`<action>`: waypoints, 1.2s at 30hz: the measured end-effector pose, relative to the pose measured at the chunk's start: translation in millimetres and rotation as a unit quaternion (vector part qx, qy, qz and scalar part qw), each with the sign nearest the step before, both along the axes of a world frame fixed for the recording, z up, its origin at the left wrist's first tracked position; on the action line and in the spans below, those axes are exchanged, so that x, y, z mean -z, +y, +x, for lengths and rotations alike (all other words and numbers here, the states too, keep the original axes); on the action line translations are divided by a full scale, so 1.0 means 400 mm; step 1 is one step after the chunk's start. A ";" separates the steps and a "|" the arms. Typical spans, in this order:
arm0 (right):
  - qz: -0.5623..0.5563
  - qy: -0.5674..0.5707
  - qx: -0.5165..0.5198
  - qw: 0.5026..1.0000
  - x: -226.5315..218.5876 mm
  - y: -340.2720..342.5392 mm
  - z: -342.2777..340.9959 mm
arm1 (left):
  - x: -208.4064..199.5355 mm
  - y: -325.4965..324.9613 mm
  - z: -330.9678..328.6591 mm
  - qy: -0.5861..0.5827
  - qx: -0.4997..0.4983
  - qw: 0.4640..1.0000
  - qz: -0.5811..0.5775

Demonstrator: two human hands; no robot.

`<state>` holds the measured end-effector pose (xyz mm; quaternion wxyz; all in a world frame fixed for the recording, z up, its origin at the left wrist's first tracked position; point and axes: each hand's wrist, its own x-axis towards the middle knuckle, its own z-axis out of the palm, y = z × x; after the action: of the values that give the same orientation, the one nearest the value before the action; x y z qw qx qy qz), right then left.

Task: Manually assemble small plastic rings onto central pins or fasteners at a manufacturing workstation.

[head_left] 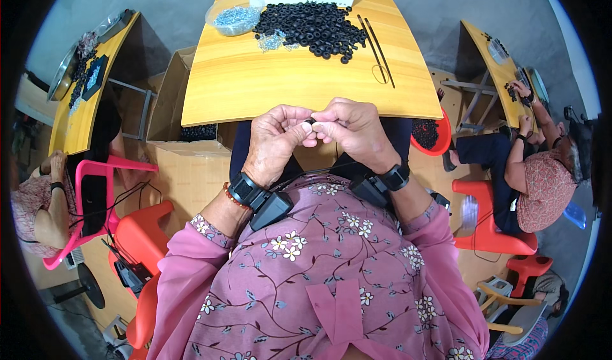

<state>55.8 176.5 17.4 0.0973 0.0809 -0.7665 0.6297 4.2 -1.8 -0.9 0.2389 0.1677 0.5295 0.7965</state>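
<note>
In front of the near edge of the yellow table [255, 98], my two hands meet at their fingertips. A small black round piece [311, 121] shows between them, mostly covered by the fingers. My left hand [278, 138] pinches it from the left, thumb and fingers closed. From the other side my right hand [358, 130] is also closed on it. Farther back on the tabletop lies a heap of small black ring-shaped parts [312, 25]. A clear plastic bowl [217, 22] of tiny shiny pieces stands left of the heap, and a few loose shiny pieces [272, 41] lie beside it.
Two thin black sticks [380, 52], with a loop near one end, lie on the right of the table. A cardboard box [167, 114] stands below left, a red basin [443, 137] of dark parts below right. Co-workers sit at tables on both sides.
</note>
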 end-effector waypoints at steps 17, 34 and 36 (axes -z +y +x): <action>0.265 0.118 -0.005 0.957 -0.036 0.007 0.007 | 0.043 -0.016 -0.024 -0.157 0.090 0.981 0.074; 0.378 0.088 -0.001 0.922 -0.050 -0.031 0.014 | 0.049 -0.010 -0.023 -0.189 0.075 0.976 0.078; 0.387 0.094 -0.002 0.917 -0.041 -0.030 0.014 | 0.053 -0.015 -0.027 -0.186 0.077 0.978 0.056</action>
<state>61.5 164.6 33.8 0.1285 0.1730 -0.9374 0.2736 -6.8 -7.7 -22.3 0.3842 0.0698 0.4160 0.8213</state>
